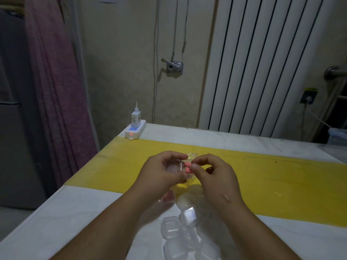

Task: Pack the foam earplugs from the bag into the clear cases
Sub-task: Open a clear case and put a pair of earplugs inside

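Note:
My left hand (pixel 162 169) grips an open clear case (pixel 173 167) above the yellow strip of the table. My right hand (pixel 212 172) pinches pink foam earplugs (pixel 187 167) at the case's right edge, between thumb and forefinger. A clear bag (pixel 191 155) shows just behind the fingertips; how much it holds is hidden. Several more clear cases (pixel 170 227) lie in a heap on the white table surface between my forearms. One case near my left wrist (pixel 168 197) shows something pink inside.
The table (pixel 75 212) is white with a yellow band (pixel 281 177) across it. A white power strip (pixel 135 129) with a plugged charger sits at the far left corner. The table's left edge drops off beside a purple curtain (pixel 56 91). A radiator (pixel 262 62) stands behind.

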Tool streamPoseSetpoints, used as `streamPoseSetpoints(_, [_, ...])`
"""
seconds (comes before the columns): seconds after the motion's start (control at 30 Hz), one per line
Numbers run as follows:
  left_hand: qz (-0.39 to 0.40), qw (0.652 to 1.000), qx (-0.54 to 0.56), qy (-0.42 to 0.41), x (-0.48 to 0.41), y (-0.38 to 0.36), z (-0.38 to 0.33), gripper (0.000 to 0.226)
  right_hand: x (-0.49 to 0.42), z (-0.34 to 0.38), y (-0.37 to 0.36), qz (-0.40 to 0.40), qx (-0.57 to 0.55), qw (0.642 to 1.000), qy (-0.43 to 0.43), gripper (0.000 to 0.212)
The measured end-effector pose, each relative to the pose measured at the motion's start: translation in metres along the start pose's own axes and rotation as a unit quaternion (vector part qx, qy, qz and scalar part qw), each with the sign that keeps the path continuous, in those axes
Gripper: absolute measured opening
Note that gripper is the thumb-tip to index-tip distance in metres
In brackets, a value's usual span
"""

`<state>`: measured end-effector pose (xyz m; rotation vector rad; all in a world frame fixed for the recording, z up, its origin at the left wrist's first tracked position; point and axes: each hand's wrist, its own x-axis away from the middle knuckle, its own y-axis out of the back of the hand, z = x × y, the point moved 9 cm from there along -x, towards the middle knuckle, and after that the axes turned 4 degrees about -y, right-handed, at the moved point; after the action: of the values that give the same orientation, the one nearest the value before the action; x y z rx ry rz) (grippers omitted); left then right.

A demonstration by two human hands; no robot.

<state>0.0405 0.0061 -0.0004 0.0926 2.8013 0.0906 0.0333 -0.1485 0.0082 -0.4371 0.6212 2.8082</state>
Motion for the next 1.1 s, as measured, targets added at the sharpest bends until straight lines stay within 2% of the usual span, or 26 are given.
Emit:
streamPoseSetpoints(0.23, [0.002, 1.0, 0.0, 0.005, 0.0, 0.0, 0.002, 0.042, 0.002, -0.004, -0.01, 0.04, -0.077, 0.995, -0.041, 0.012])
streamPoseSetpoints(0.33, [-0.007, 1.0, 0.007, 0.005, 0.0, 0.001, 0.002, 0.05, 0.001, -0.009, -0.01, 0.041, -0.124, 0.989, -0.075, 0.019])
streamPoseSetpoints(0.4, [-0.013, 0.997, 0.064, 0.028, -0.002, 0.001, 0.005, 0.048, 0.001, -0.011, -0.008, 0.038, -0.148, 0.984, -0.094, 0.022])
streamPoseSetpoints(0.5, [-0.006, 0.98, 0.184, 0.077, -0.003, -0.003, 0.008, 0.027, 0.002, -0.011, -0.006, 0.036, -0.169, 0.978, -0.115, 0.02])
streamPoseSetpoints(0.67, [0.03, 0.99, 0.133, 0.032, 0.0, -0.009, 0.002, 0.028, 0.004, -0.014, -0.008, 0.053, -0.196, 0.966, -0.161, 0.019])
streamPoseSetpoints(0.73, [0.031, 0.991, 0.128, 0.027, 0.0, -0.01, 0.002, 0.03, 0.006, -0.017, -0.013, 0.075, -0.254, 0.945, -0.189, 0.017])
streamPoseSetpoints(0.8, [0.021, 0.991, 0.129, 0.028, -0.001, -0.008, 0.004, 0.031, 0.008, -0.017, -0.019, 0.094, -0.309, 0.924, -0.206, 0.006])
streamPoseSetpoints(0.9, [0.012, 0.992, 0.126, 0.026, -0.003, -0.006, 0.005, 0.03, 0.007, -0.018, -0.021, 0.096, -0.357, 0.904, -0.217, 0.021])
streamPoseSetpoints(1.1, [0.012, 0.993, 0.117, 0.025, -0.003, -0.005, 0.004, 0.029, 0.007, -0.014, -0.023, 0.101, -0.35, 0.908, -0.207, 0.033])
